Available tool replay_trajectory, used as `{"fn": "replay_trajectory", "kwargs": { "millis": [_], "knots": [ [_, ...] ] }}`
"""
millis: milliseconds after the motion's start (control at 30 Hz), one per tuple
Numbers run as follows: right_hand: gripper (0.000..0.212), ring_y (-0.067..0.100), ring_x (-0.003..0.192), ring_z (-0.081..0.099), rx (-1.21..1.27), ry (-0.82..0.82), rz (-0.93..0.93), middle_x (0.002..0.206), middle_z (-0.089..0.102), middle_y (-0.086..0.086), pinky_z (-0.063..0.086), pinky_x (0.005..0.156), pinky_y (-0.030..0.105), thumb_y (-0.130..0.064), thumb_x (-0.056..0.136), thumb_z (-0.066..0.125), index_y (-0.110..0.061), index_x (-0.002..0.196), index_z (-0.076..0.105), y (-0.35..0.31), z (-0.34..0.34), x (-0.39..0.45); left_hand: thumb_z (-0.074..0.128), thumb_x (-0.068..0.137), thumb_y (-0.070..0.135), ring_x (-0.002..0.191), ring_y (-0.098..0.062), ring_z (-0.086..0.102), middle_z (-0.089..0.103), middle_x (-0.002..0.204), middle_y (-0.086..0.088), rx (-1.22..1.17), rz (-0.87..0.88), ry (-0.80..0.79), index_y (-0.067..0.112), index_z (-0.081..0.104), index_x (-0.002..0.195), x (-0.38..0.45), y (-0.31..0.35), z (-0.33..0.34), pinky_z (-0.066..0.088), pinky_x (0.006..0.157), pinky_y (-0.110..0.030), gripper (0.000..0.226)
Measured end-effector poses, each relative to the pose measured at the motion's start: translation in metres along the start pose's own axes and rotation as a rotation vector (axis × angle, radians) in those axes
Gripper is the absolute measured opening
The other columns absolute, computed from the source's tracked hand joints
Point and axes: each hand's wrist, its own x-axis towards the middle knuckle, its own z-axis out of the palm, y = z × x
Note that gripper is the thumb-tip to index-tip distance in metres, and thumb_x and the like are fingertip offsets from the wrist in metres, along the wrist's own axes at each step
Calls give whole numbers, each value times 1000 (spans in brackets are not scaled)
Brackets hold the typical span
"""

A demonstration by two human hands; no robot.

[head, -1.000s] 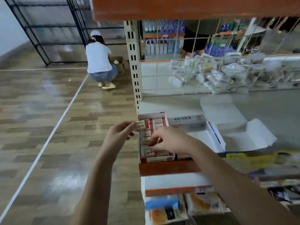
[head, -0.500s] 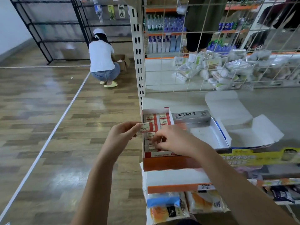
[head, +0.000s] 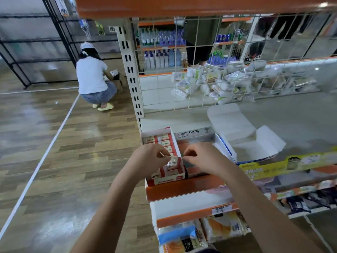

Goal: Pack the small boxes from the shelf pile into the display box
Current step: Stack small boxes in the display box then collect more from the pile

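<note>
Wood-look floor (head: 54, 152): glossy planks with a white line running across them, far left.
Crouching person (head: 94, 77): white top and cap, jeans, yellow slippers, bent over a brown carton beside the shelf upright.
Shelf upright (head: 130, 70): cream slotted post at the shelf's left end.
Display box (head: 145, 136): red and white, at the left front corner of the shelf, rows of small boxes (head: 165, 138) packed inside it.
Left hand (head: 149, 159): over the display box, fingers (head: 165, 151) curled, pinching a small shiny clear-wrapped piece (head: 172, 162) just above the packed rows; whether it is a box or loose wrap I cannot tell.
Right hand (head: 206, 157): just right of the display box, over a silver-lidded box (head: 195, 134) with Korean print; fingers curled inward, thumb and forefinger close together, what they hold I cannot tell.
White open carton (head: 251, 143): flaps spread, next right on the shelf (head: 300, 121).
Wire grid (head: 218, 61): back of the shelf, with white packets piled behind it.
Lower shelves: bagged goods (head: 218, 229) under orange edge strips.
</note>
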Motion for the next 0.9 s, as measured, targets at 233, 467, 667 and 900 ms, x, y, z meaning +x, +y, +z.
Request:
{"fn": "replay_trajectory", "kwargs": {
  "millis": [233,467,667,900],
  "knots": [
    [20,9,84,58,13,-15,7,103,68,-1,41,72,21,-24,90,57,-18,104,70,0,1,2,57,88,40,78,-5,58,62,90,9,141,36,-160,21,65,99,18,-1,-5,52,69,-24,24],
    [20,9,82,57,44,-28,22,102,70,-2,41,69,22,-22,90,56,-19,104,70,2,2,3,57,90,34,92,-10,60,67,107,7,238,141,-342,21,68,110,32,10,-15,49,86,-30,26],
    [20,9,75,58,63,-41,29,98,70,-2,44,63,19,-25,90,57,-19,103,71,3,2,4,58,90,29,93,-4,57,66,111,7,202,189,-390,21,65,115,38,8,-29,45,91,-25,28],
    [19,11,80,62,79,-48,42,96,69,-3,47,71,24,-27,90,57,-20,101,71,2,3,5,59,89,30,74,8,55,60,83,21,128,173,-445,20,69,109,36,1,-23,45,79,-19,24]
  ]
}}
